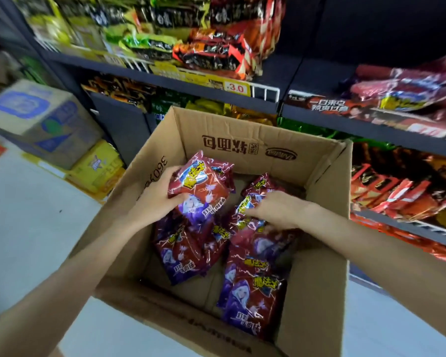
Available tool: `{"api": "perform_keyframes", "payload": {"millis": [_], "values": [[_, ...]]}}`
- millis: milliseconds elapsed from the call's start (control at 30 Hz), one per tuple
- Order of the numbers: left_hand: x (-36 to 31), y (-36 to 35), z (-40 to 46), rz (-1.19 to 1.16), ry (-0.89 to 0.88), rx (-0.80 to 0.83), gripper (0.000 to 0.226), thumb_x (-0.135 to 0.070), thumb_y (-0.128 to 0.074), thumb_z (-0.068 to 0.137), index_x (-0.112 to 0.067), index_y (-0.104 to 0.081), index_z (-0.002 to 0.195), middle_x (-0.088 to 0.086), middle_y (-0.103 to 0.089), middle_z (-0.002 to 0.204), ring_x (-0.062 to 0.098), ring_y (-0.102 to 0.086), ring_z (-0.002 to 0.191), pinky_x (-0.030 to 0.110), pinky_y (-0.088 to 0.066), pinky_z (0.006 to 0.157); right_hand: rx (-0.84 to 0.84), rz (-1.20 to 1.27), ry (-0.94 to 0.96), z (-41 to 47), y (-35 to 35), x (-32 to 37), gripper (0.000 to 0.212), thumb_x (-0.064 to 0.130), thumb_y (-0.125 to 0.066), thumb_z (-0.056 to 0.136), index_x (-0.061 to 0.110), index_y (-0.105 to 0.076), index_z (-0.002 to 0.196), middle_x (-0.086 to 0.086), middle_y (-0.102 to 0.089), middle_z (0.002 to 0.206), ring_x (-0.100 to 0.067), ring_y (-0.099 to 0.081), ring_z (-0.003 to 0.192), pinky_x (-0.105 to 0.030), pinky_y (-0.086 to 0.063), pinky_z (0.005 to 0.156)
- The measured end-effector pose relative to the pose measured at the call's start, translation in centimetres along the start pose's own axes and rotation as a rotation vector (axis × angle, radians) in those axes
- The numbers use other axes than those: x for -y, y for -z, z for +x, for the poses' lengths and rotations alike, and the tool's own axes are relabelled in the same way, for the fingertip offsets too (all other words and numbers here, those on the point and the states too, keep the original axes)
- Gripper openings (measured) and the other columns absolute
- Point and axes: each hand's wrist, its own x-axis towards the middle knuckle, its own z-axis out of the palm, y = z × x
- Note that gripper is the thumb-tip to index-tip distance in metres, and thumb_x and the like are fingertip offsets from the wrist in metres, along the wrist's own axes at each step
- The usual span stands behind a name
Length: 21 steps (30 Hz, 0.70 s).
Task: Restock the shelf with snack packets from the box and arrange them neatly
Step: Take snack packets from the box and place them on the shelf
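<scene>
Snack packets, glossy red-and-purple foil pouches with a hooded figure printed on the front, lie loose in the open brown cardboard box (317, 292) below both hands. The left hand (156, 195) grips one raised packet (201, 181) by its left edge, thumb curled over the front, fingers behind it. The right hand (276, 208) reaches down with fingers bent onto a second packet (245, 204) just left of it; whether the fingers have closed on that packet cannot be told. More loose packets (252, 297) lie nearer the person than both hands.

Step in hand, as judged: pick-up from the box, with no packet yet transferred. The next move calls for a secure hold with the right hand, then a lift clear of the box walls toward the dark metal shelf (371, 130) beyond the hands, where similar red packets (407, 91) lie to the upper right.

Legible writing: yellow characters on the packets, too small to read reliably; inverted Chinese characters and a partial figure "360" on the box walls; a yellow price tag (236, 88) reading "3.0" on the shelf edge beyond the box.
</scene>
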Motion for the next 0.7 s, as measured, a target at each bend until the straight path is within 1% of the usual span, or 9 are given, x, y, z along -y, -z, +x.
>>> {"api": "perform_keyframes", "payload": {"millis": [100, 200, 300, 400, 434, 500, 567, 634, 700], "values": [[-3.4, 1.7, -1.7, 0.004, -0.052, -0.214, 0.049, -0.034, -0.062, 0.087, -0.024, -0.040, 0.130, -0.006, -0.063, 0.111, 0.014, -0.061, 0.096, 0.025, -0.046, 0.077, -0.328, 0.237, -0.167, -5.1, 4.0, -1.7, 0.047, 0.049, -0.057, 0.088, 0.024, -0.047, 0.127, 0.002, -0.062, 0.120, -0.022, -0.058, 0.110, -0.037, -0.048, 0.086], [-7.9, 2.5, -3.0, 0.009, -0.106, -0.340, 0.052, -0.055, -0.057, 0.075, -0.031, -0.043, 0.119, -0.004, -0.066, 0.106, 0.018, -0.063, 0.094, 0.040, -0.051, 0.082, -0.668, 0.522, -0.334, -11.3, 6.6, -3.5, 0.046, 0.048, -0.057, 0.088, 0.016, -0.055, 0.121, -0.001, -0.066, 0.112, -0.023, -0.062, 0.102, -0.033, -0.047, 0.077], [-13.4, 2.4, -3.2, 0.067, -0.194, -0.478, 0.052, -0.042, -0.062, 0.080, -0.025, -0.044, 0.125, -0.005, -0.064, 0.101, 0.021, -0.064, 0.091, 0.038, -0.050, 0.079, -0.877, 0.786, -0.418, -17.6, 8.5, -5.6, 0.034, 0.046, -0.057, 0.086, 0.016, -0.058, 0.104, 0.005, -0.065, 0.082, -0.004, -0.060, 0.070, -0.023, -0.040, 0.059], [-19.3, 2.0, -2.8, 0.172, -0.311, -0.613, 0.046, -0.031, -0.065, 0.085, -0.016, -0.049, 0.125, -0.003, -0.063, 0.098, 0.024, -0.062, 0.090, 0.031, -0.043, 0.072, -1.054, 0.975, -0.521, -23.3, 9.5, -8.8, 0.029, 0.050, -0.056, 0.079, 0.027, -0.057, 0.097, 0.020, -0.063, 0.081, 0.013, -0.057, 0.068, -0.008, -0.042, 0.060], [-21.3, 1.7, -2.5, 0.203, -0.353, -0.658, 0.045, -0.026, -0.066, 0.085, -0.013, -0.051, 0.125, 0.001, -0.064, 0.101, 0.026, -0.062, 0.093, 0.030, -0.041, 0.071, -1.128, 1.006, -0.557, -25.1, 9.8, -9.9, 0.030, 0.050, -0.056, 0.079, 0.026, -0.058, 0.097, 0.023, -0.063, 0.082, 0.016, -0.057, 0.068, -0.005, -0.041, 0.061], [-25.1, 1.0, -1.7, 0.303, -0.446, -0.744, 0.044, -0.022, -0.067, 0.085, -0.008, -0.053, 0.124, 0.008, -0.065, 0.105, 0.029, -0.062, 0.094, 0.030, -0.040, 0.068, -1.259, 0.997, -0.642, -28.4, 10.2, -12.0, 0.024, 0.043, -0.058, 0.086, 0.023, -0.057, 0.099, 0.023, -0.062, 0.084, 0.018, -0.056, 0.068, -0.002, -0.040, 0.061], [-28.2, 0.3, -0.4, 0.429, -0.521, -0.813, 0.044, -0.024, -0.070, 0.083, -0.005, -0.056, 0.121, 0.011, -0.067, 0.102, 0.029, -0.065, 0.089, 0.031, -0.047, 0.062, -1.382, 0.894, -0.730, -31.1, 10.6, -13.9, 0.016, 0.034, -0.058, 0.091, 0.022, -0.052, 0.099, 0.022, -0.059, 0.082, 0.013, -0.055, 0.064, -0.003, -0.038, 0.058], [-30.9, 0.0, 1.3, 0.491, -0.575, -0.865, 0.045, -0.026, -0.072, 0.081, -0.005, -0.058, 0.118, 0.012, -0.069, 0.097, 0.029, -0.067, 0.082, 0.031, -0.050, 0.056, -1.465, 0.731, -0.785, -32.7, 11.3, -15.9, 0.020, 0.032, -0.058, 0.092, 0.017, -0.047, 0.099, 0.016, -0.054, 0.076, -0.003, -0.049, 0.057, -0.013, -0.036, 0.054], [-33.5, -0.2, 3.3, 0.517, -0.624, -0.881, 0.046, -0.026, -0.074, 0.079, -0.005, -0.058, 0.117, 0.013, -0.069, 0.095, 0.029, -0.067, 0.079, 0.028, -0.048, 0.051, -1.448, 0.541, -0.834, -33.1, 11.9, -18.6, 0.025, 0.034, -0.056, 0.093, 0.014, -0.042, 0.098, 0.008, -0.053, 0.073, -0.011, -0.047, 0.057, -0.027, -0.033, 0.054]]}}
